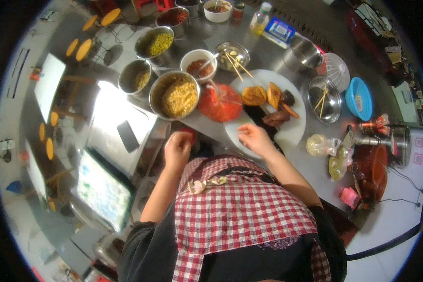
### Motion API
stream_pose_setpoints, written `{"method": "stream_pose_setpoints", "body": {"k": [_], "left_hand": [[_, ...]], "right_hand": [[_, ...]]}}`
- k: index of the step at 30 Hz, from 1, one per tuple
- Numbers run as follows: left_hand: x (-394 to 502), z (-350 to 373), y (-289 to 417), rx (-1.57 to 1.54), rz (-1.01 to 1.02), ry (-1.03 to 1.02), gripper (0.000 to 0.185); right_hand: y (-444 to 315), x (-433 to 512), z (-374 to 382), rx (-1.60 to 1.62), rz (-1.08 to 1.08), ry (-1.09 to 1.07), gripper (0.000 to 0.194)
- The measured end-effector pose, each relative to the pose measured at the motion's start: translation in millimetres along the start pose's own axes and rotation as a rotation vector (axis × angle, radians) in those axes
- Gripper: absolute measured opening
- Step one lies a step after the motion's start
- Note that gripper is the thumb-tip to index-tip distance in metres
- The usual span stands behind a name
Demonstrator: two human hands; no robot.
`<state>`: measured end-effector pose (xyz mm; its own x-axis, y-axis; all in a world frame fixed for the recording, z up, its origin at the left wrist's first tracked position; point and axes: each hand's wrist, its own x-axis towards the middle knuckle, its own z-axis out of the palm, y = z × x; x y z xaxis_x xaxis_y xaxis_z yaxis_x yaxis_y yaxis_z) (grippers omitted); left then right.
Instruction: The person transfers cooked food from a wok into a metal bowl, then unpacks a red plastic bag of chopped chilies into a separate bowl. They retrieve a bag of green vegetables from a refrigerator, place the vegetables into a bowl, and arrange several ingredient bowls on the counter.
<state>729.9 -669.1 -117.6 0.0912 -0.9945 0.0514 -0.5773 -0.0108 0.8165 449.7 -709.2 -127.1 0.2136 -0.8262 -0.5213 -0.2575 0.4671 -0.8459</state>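
Note:
My left hand (178, 146) hangs half curled just off the counter's front edge, near the steel pot of pale shredded food (179, 95); I see nothing in it. Over the near part of the round white cutting board (296, 116) is my right hand (254, 138), fingers loosely bent and apart, nothing between them. A cleaver-like dark blade (255, 114) lies on the board, partly beside my right hand. Behind it are golden fried pieces (253, 96), a dark brown piece (276, 118) and a sausage-like stick (289, 110). A clear plastic bag of red food (220, 103) touches the board's left side.
Steel pots, one with chopped green food (161, 44), stand at the back left. A white bowl with a spoon (198, 65) and steel bowls with chopsticks (232, 56) stand behind. Right are a blue basket (359, 98) and tied bags (317, 145). A phone (128, 136) lies left.

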Motion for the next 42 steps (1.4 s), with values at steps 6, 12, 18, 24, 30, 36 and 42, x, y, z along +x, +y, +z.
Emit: {"method": "stream_pose_setpoints", "body": {"k": [6,12,18,24,30,36,42], "left_hand": [[70.0,-4.9,-9.0,-0.018,0.15,-0.207,0.011],[119.1,-0.7,-5.4,-0.221,0.235,-0.355,0.017],[140.2,22.6,30.1,-0.026,0.717,-0.385,0.06],[130.3,58.9,106.0,-0.108,0.712,-1.001,0.037],[171.5,177.4,167.1,-0.494,0.473,-1.035,0.039],[299.7,381.2,222.4,-0.085,-0.297,-0.48,0.053],[317.1,483.7,205.6,-0.837,-0.586,-0.265,0.04]], "right_hand": [[-38.1,92.8,61.1,-0.894,-0.375,0.397,0.068],[-59.1,109.0,54.0,-0.815,-0.254,0.408,0.022],[-92.8,39.3,40.6,-0.592,-0.301,0.456,0.024],[-74.3,-43.7,7.1,-0.507,-0.154,0.555,0.032],[-10.4,-153.2,-47.3,-0.195,-0.184,0.847,0.035],[61.1,-256.7,-119.1,-0.265,-0.077,1.157,0.024],[138.7,-325.3,-181.0,-0.114,0.219,1.007,0.054]]}}
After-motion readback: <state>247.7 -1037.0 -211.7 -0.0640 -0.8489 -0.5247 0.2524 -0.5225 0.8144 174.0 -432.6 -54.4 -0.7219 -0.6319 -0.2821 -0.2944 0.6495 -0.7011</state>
